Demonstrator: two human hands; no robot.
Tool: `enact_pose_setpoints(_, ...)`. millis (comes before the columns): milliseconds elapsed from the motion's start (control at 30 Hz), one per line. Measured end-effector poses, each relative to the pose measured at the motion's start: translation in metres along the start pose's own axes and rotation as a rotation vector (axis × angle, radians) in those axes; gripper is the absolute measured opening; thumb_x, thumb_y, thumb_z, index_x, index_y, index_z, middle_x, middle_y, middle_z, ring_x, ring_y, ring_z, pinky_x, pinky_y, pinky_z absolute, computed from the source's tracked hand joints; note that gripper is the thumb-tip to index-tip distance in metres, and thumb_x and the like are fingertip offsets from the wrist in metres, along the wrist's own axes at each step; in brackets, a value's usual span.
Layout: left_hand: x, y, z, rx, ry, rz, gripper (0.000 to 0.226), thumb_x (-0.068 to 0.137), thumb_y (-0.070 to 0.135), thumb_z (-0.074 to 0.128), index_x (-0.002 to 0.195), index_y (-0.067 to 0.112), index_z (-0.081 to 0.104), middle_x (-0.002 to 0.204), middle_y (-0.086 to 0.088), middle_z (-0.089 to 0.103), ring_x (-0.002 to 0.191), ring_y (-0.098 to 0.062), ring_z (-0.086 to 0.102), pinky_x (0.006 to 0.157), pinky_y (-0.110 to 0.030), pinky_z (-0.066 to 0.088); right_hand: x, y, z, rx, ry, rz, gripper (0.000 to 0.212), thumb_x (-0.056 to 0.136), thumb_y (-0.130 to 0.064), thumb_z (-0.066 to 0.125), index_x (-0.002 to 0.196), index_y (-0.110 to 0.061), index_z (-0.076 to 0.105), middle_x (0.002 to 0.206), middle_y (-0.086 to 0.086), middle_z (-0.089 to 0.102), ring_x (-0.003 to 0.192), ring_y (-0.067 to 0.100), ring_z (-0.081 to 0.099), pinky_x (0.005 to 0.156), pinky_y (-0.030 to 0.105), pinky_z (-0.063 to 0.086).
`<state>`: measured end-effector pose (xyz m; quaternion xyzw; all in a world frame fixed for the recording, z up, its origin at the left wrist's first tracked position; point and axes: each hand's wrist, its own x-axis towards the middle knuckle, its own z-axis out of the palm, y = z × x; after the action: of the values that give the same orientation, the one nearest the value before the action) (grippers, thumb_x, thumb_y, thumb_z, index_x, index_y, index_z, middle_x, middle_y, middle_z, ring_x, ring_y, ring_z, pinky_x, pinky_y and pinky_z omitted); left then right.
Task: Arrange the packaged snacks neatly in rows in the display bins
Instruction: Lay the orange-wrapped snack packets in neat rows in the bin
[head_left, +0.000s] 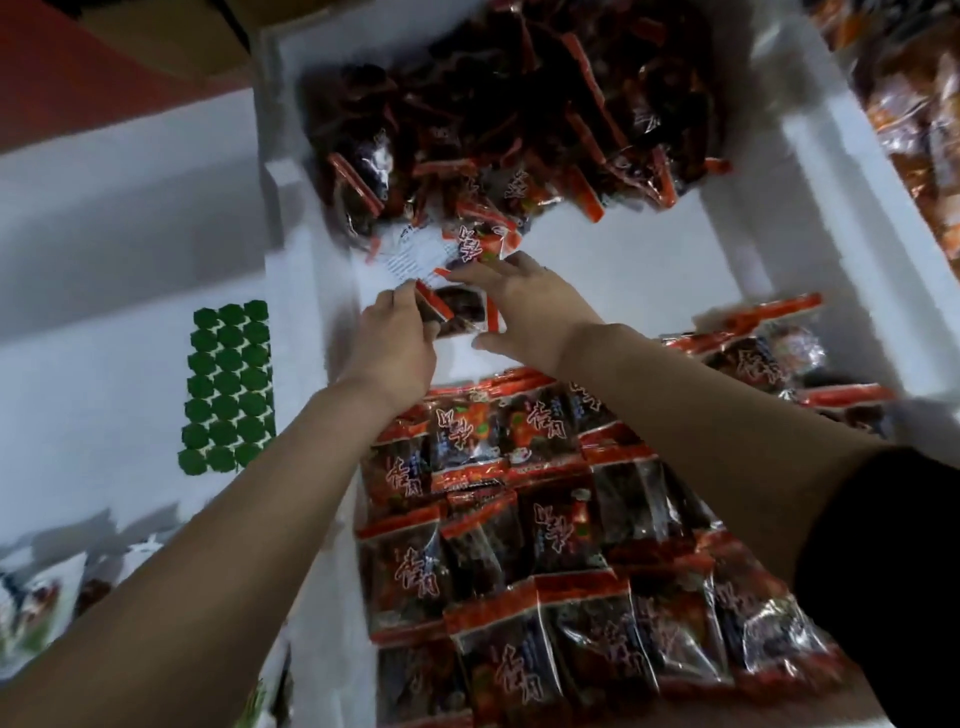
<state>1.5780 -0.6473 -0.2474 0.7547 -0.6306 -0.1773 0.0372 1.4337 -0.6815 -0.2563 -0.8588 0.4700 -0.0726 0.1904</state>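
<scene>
Left hand (400, 345) pinching one end of a dark red-edged plastic snack packet (460, 312), right hand (527, 306) steadying the other with straight fingers, I hold it over the bare floor of the white foam bin (628, 270) to extend the rows (524, 525).

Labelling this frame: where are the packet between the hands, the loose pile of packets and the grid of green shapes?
packet between the hands (460, 312), head view, dark middle.
loose pile of packets (493, 104), head view, heap centre.
grid of green shapes (228, 383), head view, a middle shape.

You have two hands, left hand (400, 345) and right hand (527, 306); one held packet (461, 310); one loose heap (519, 114); one white bin (810, 171).
</scene>
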Motion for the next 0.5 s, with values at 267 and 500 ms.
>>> enact_pose_setpoints(267, 0.008, -0.011, -0.002, -0.112, 0.051, -0.005, 0.025, 0.083, 0.029, 0.071, 0.092, 0.011, 0.058, 0.094, -0.003, 0.06, 0.083, -0.016, 0.053, 0.064, -0.016, 0.031, -0.002, 0.008, -0.01, -0.087, 0.041, -0.001, 0.057, 0.087, -0.023, 0.059, 0.138, -0.018, 0.035, 0.133, 0.01, 0.048, 0.123, 0.029, 0.035, 0.098, 0.037, 0.036)
enact_pose_setpoints(500, -0.016, 0.006, -0.016, -0.534, 0.393, 0.036, 0.021, 0.095, 0.031, 0.053, 0.104, 0.011, 0.053, 0.076, 0.006, 0.06, 0.063, 0.0, 0.06, 0.059, -0.015, 0.05, -0.044, 0.017, -0.055, 0.592, 0.119, 0.354, 0.049, 0.083, -0.028, 0.069, 0.122, -0.017, 0.042, 0.108, 0.003, 0.066, 0.09, 0.019, 0.065, 0.076, 0.029, 0.053)
